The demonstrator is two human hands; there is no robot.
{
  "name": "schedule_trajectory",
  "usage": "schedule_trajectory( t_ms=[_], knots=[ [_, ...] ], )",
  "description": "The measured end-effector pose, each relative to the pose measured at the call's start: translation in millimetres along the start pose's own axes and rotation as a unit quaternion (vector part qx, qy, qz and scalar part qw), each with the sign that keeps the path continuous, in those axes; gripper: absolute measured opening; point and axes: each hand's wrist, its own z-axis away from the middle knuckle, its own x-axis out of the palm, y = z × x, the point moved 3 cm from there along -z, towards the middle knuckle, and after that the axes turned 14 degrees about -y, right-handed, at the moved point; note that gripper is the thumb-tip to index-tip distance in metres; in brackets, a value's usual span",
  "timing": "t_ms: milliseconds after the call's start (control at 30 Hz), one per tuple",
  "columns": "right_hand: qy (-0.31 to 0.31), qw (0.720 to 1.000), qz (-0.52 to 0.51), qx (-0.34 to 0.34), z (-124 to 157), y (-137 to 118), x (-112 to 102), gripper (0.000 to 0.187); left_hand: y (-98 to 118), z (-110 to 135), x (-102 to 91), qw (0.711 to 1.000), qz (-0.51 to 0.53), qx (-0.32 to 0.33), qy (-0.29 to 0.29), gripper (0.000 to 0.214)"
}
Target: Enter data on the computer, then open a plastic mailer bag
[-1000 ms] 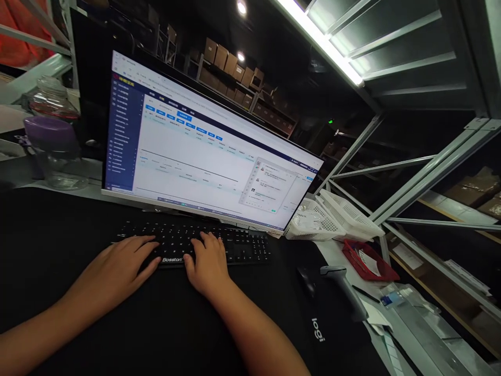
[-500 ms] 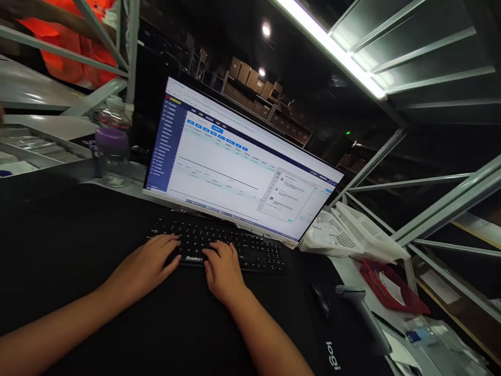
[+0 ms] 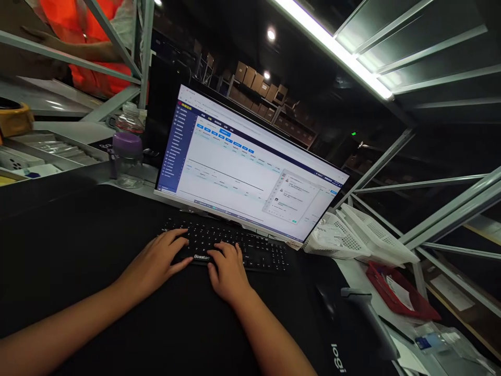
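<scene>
A black keyboard [image 3: 254, 250] lies on a dark desk mat [image 3: 78, 245] below a lit monitor [image 3: 235, 172]. Over the keyboard's left part rests my left hand [image 3: 158, 258], its fingers apart on the keys and the thumb near the front edge. My right hand [image 3: 229, 269] is at the middle of the keyboard, fingers spread and slightly bent over the keys. Neither hand holds anything. The screen shows a page with a blue side menu and a chat window at its lower right.
Right of the keyboard are a black mouse [image 3: 325, 301] and a grey handheld scanner [image 3: 370, 318]. White baskets [image 3: 340, 235] and a red tray [image 3: 403, 292] stand beyond. A purple-banded bottle [image 3: 129, 162] stands left of the monitor. Behind the frame is a person in an orange vest [image 3: 97, 31].
The view has shifted, so the desk items sit slightly further right. My left fingers look more spread over the keys. The person's arm behind the frame now shows.
</scene>
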Motion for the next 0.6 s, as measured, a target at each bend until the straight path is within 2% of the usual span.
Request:
schedule_trajectory(
  t_ms=[133, 333, 500, 600],
  knots=[
    [0.003, 1.000, 0.013, 0.001, 0, 1, 1, 0.037, 7, -2, -2.5, 0.999, -0.025, 0.030, -0.008, 0.032],
    [0.001, 1.000, -0.004, 0.003, 0, 1, 1, 0.038, 8, -2, -0.6, 0.998, -0.051, 0.039, -0.011, 0.034],
    [0.007, 1.000, -0.007, 0.020, 0, 2, -3, 0.038, 9, 0, -8.3, 0.995, -0.095, -0.011, 0.025, 0.042],
    [0.012, 1.000, -0.003, 0.021, 0, 3, -2, 0.037, 10, 0, -13.0, 0.992, -0.120, -0.022, 0.019, 0.043]
  ],
)
